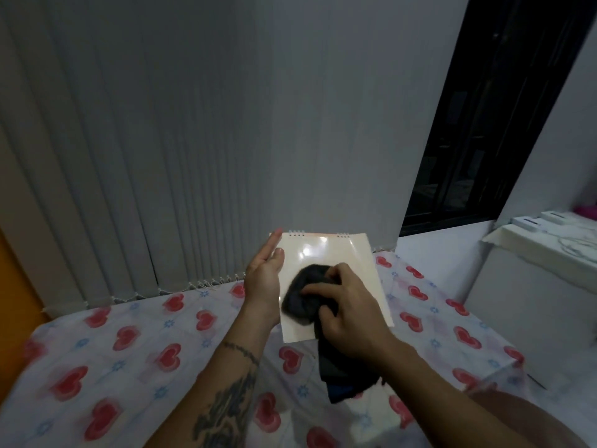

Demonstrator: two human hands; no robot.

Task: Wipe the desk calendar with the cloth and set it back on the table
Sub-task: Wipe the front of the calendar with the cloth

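The desk calendar (339, 253), cream-coloured and glossy with spiral rings along its top edge, is held up above the table (135, 344). My left hand (263, 279) supports its left edge, fingers stretched up along the side. My right hand (347, 315) grips a dark grey cloth (305, 295) and presses it against the middle of the calendar's face. A tail of the cloth hangs below my right hand. The calendar's lower right part is hidden by that hand.
The table carries a white covering printed with red hearts. Grey vertical blinds (161, 140) hang right behind it. A dark window (484, 118) is at the upper right, and a white cabinet (542, 273) with boxes on top stands to the right.
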